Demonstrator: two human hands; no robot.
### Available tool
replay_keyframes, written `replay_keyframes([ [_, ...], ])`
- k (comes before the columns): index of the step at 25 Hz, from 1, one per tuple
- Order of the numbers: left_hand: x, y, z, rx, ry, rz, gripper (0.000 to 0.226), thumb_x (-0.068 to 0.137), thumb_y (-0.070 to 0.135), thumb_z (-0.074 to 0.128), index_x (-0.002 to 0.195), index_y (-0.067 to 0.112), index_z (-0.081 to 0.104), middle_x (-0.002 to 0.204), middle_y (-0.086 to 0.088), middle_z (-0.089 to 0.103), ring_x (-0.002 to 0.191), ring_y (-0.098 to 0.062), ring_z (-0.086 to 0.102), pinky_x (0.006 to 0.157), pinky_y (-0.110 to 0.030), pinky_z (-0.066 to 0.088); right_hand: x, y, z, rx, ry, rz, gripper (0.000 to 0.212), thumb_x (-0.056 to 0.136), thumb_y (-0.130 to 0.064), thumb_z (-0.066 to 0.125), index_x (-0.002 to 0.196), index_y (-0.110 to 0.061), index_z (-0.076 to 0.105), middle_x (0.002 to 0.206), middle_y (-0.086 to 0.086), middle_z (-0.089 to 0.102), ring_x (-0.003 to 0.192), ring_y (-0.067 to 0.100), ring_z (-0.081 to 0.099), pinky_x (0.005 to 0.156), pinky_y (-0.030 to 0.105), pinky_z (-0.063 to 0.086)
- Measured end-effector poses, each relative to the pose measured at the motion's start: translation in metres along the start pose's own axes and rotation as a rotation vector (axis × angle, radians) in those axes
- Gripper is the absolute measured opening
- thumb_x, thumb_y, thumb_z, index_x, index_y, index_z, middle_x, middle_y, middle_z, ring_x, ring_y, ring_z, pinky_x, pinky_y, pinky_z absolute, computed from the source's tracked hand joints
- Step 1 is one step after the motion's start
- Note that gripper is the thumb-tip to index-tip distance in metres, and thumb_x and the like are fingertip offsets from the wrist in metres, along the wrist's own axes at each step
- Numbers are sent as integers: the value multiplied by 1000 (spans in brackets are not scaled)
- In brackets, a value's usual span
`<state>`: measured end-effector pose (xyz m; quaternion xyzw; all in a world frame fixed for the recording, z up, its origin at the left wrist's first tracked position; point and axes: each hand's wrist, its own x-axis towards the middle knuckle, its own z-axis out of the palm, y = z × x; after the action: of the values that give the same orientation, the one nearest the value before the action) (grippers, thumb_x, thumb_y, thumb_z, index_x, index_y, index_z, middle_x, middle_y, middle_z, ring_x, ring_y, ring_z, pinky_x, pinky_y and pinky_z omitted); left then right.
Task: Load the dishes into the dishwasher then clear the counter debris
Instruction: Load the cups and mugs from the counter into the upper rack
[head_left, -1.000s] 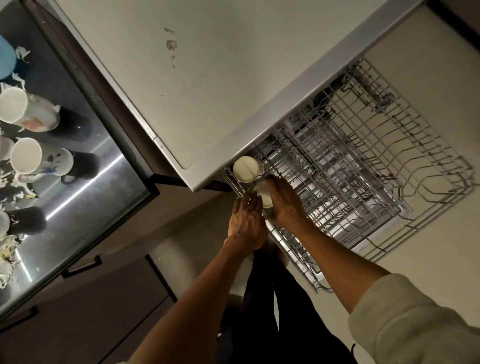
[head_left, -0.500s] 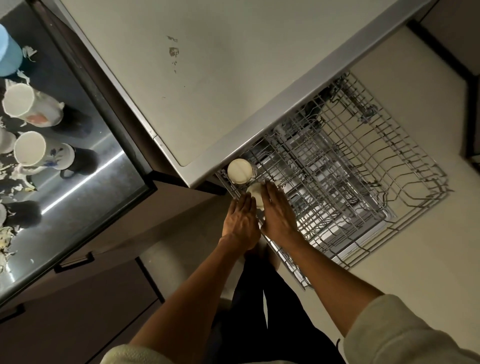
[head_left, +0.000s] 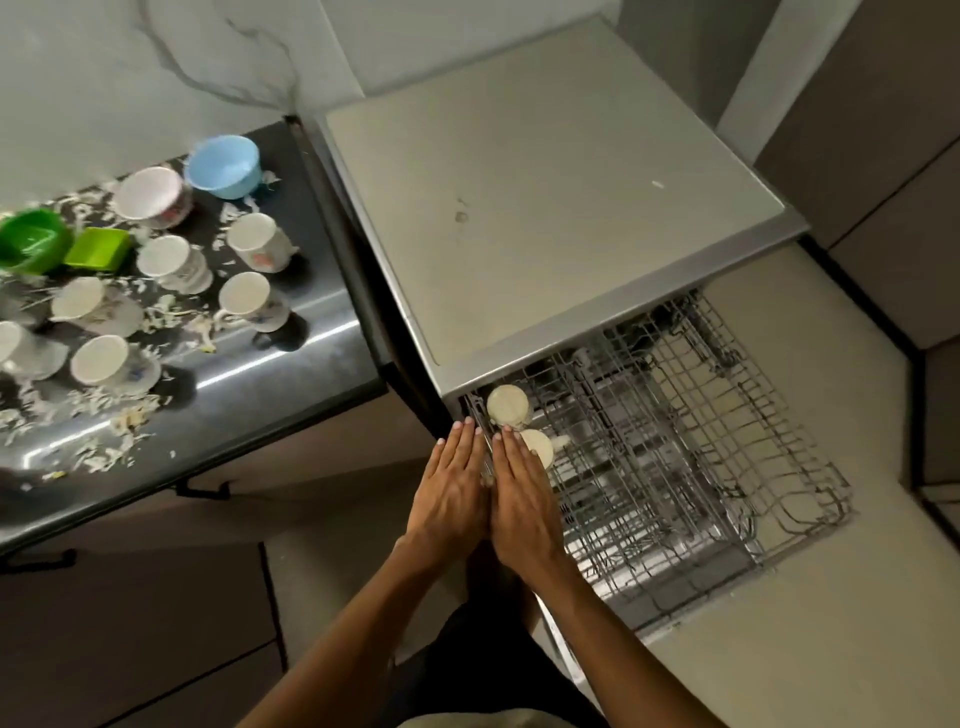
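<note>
Both hands hover flat, palms down, side by side at the near left corner of the pulled-out dishwasher rack (head_left: 701, 457). The left hand (head_left: 451, 488) lies over the rack's left edge with its fingers (head_left: 457, 441) straight and together, holding nothing. The right hand (head_left: 524, 499) lies just beside it, fingers (head_left: 511, 452) likewise straight and empty, their tips reaching the rim of a white cup (head_left: 537, 447) that stands in the rack. A second white cup (head_left: 507, 405) sits in the rack just behind the first, under the front lip of the dishwasher (head_left: 545, 171). The rest of the wire rack shows only bare tines. To the left, the dark desk (head_left: 291, 374) carries the dishes not yet loaded: a light blue bowl (head_left: 223, 166) at the back, a white bowl (head_left: 150, 195) beside it, a round green bowl (head_left: 31, 244) and a square green dish (head_left: 98, 248) further left, and several white mugs, among them one with a floral print (head_left: 252, 301) nearest the desk's front edge. Pale shredded debris (head_left: 98, 447) is scattered among the mugs and along the desk's near left part.
</note>
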<state>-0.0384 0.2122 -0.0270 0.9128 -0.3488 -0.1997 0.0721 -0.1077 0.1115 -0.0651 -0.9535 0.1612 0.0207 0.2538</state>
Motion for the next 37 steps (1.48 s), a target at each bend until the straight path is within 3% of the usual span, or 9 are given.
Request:
replay_keyframes([
  [2, -15, -7, -16, -28, 61, -47, 76, 90, 50, -9, 156, 14, -6, 161, -3, -19, 151, -18, -19, 125, -36, -8, 3, -18, -8, -10, 1, -77, 63, 105, -39, 9, 159, -10, 13, 167, 7, 6, 155, 17, 0, 126, 39, 11],
  [7, -49, -40, -52, -77, 234, -197, 72, 94, 47, 0, 158, 15, -4, 164, -3, -15, 151, -16, -18, 126, -39, 1, 18, -78, -26, -53, 74, -268, 61, 105, -39, 10, 158, -11, 13, 165, 7, 9, 153, 16, 2, 124, 30, -2],
  [12, -85, -79, -88, -113, 358, -298, 69, 89, 48, -3, 151, 19, -10, 160, -1, -17, 150, -15, -19, 121, -30, -12, 35, -140, -27, -117, 41, -459, 64, 104, -30, 40, 159, -10, 12, 166, 9, 9, 154, 18, 3, 126, 39, 11],
  [16, -112, -129, -102, -148, 459, -426, 61, 101, 40, 14, 153, 15, -7, 161, -2, -15, 151, -16, -16, 124, -32, -7, 49, -203, -18, -88, 10, -581, 59, 107, -30, 33, 159, -11, 13, 166, 7, 7, 154, 16, 0, 126, 37, 7],
  [20, -141, -187, -117, -166, 526, -509, 70, 94, 43, 6, 157, 14, -4, 163, -3, -13, 152, -16, -14, 125, -35, -3, 66, -274, 1, -76, -21, -688, 59, 108, -29, 33, 160, -12, 10, 167, 7, 6, 154, 16, -1, 125, 34, -1],
  [25, -177, -273, -140, -192, 605, -632, 71, 92, 37, 10, 158, 11, 3, 166, -7, -4, 153, -17, -8, 126, -40, 7, 85, -369, 35, -46, -9, -815, 64, 102, -23, 50, 158, -12, 22, 164, 9, 23, 153, 19, 15, 125, 38, 12],
  [29, -209, -322, -158, -242, 690, -744, 69, 97, 15, 40, 157, 3, 8, 165, -13, 2, 153, -22, -2, 126, -39, 4, 93, -437, 60, 1, -58, -893, 61, 100, -22, 52, 155, -7, 30, 161, 13, 30, 151, 22, 24, 124, 42, 23],
  [33, -237, -364, -167, -378, 781, -908, 77, 93, 5, 49, 156, 0, 5, 165, -19, 6, 154, -24, 1, 124, -32, -1, 100, -494, 82, 49, -201, -978, 71, 98, -28, 56, 157, -5, 24, 163, 13, 25, 153, 21, 19, 124, 29, 6],
  [37, -250, -388, -171, -520, 856, -985, 73, 95, 6, 46, 158, 5, 9, 165, -13, 14, 153, -22, 12, 124, -28, 8, 112, -537, 100, 71, -286, -992, 84, 91, -26, 65, 157, -3, 18, 160, 16, 29, 149, 27, 27, 124, 37, 20],
])
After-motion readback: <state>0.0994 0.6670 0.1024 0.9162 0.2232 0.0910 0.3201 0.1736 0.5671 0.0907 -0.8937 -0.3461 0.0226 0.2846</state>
